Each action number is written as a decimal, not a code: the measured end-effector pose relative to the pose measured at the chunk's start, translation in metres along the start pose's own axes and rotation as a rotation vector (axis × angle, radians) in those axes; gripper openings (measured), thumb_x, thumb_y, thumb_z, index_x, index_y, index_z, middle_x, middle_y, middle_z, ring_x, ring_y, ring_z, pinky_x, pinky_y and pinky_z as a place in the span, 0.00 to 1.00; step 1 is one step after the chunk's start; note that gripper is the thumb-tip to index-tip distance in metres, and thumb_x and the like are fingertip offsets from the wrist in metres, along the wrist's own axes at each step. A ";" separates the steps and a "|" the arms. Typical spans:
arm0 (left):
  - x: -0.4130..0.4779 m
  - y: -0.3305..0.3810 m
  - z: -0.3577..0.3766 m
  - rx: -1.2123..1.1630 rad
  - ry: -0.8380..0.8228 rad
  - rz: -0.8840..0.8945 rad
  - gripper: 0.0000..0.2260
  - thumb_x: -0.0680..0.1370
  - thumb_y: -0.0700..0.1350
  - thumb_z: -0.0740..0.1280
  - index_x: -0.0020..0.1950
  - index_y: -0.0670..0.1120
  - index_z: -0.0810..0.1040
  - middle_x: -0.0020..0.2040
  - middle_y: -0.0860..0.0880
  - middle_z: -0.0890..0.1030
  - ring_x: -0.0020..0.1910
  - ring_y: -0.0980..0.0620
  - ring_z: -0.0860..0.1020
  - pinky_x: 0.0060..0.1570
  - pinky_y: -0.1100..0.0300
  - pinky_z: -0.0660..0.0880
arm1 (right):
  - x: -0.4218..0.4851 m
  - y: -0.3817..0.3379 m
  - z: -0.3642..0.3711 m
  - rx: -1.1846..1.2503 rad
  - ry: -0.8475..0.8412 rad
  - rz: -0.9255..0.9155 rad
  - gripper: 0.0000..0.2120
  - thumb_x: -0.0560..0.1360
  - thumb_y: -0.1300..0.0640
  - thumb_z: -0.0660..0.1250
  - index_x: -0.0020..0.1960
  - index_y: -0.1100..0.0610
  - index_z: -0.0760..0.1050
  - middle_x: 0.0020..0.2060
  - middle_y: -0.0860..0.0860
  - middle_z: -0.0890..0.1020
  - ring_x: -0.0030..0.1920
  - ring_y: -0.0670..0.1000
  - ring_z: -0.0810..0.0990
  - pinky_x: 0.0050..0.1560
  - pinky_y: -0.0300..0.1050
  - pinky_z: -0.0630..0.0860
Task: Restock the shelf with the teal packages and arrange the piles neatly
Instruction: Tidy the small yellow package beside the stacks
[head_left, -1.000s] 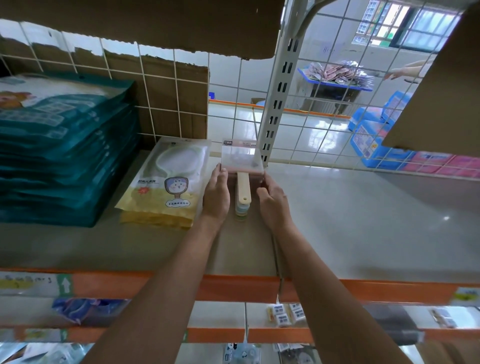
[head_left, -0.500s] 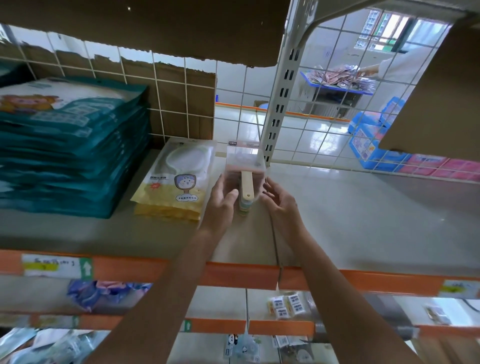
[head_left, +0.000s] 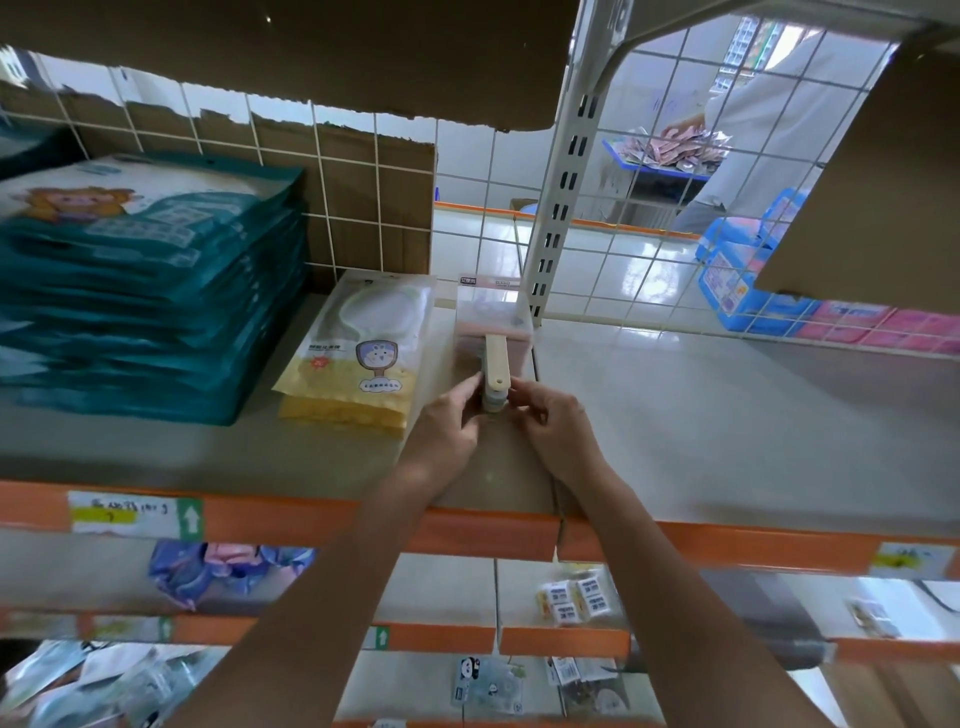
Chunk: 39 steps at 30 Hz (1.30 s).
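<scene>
Both hands reach onto the shelf (head_left: 727, 426) and meet at its middle. The left hand (head_left: 449, 423) and the right hand (head_left: 558, 423) have their fingers curled and pinch, from either side, the front ends of the pale handles (head_left: 496, 364).

That shelf is a grey board with an orange front edge, backed by a white wire grid (head_left: 639, 218) with brown cardboard (head_left: 363, 192) behind its left part. The teal packages (head_left: 150, 291) lie in a tall flat pile at the far left of the shelf, well apart from both hands. Just beside that pile is a low stack of yellow packs (head_left: 363, 358) with a cartoon picture. Next to those, against the white upright post (head_left: 561, 208), sits a small stack of clear packs (head_left: 493, 317); the handles jut forward from it. A white price label (head_left: 135, 514) is stuck on the orange edge at the left.
</scene>
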<state>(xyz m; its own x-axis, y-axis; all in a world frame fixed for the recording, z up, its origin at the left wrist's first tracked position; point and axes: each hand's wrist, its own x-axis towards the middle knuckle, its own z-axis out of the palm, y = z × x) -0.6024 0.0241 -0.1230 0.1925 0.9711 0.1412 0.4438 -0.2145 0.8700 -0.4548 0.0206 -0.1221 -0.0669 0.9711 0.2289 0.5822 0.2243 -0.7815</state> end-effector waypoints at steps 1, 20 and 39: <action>0.000 0.000 0.000 0.001 0.000 0.004 0.25 0.76 0.33 0.63 0.72 0.43 0.65 0.66 0.46 0.74 0.65 0.50 0.72 0.68 0.58 0.66 | 0.000 0.001 0.000 -0.007 -0.003 -0.002 0.19 0.75 0.67 0.63 0.65 0.56 0.74 0.55 0.52 0.82 0.55 0.44 0.78 0.55 0.30 0.71; 0.000 0.000 0.000 0.029 -0.028 0.022 0.24 0.77 0.33 0.61 0.73 0.42 0.62 0.69 0.46 0.70 0.69 0.51 0.68 0.62 0.74 0.58 | 0.003 0.005 0.006 -0.278 0.003 0.001 0.12 0.76 0.61 0.65 0.58 0.57 0.80 0.56 0.53 0.80 0.56 0.55 0.73 0.56 0.44 0.70; 0.003 -0.002 0.002 0.040 -0.049 0.028 0.24 0.77 0.33 0.61 0.72 0.42 0.64 0.68 0.45 0.72 0.68 0.50 0.70 0.61 0.72 0.61 | -0.002 0.001 0.008 -0.489 0.065 -0.161 0.08 0.76 0.62 0.63 0.49 0.62 0.81 0.47 0.56 0.82 0.49 0.59 0.76 0.44 0.47 0.71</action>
<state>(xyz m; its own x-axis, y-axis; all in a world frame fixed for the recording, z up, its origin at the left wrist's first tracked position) -0.6007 0.0273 -0.1258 0.2474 0.9585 0.1415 0.4718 -0.2467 0.8465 -0.4612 0.0199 -0.1278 -0.1451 0.9170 0.3716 0.8804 0.2910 -0.3744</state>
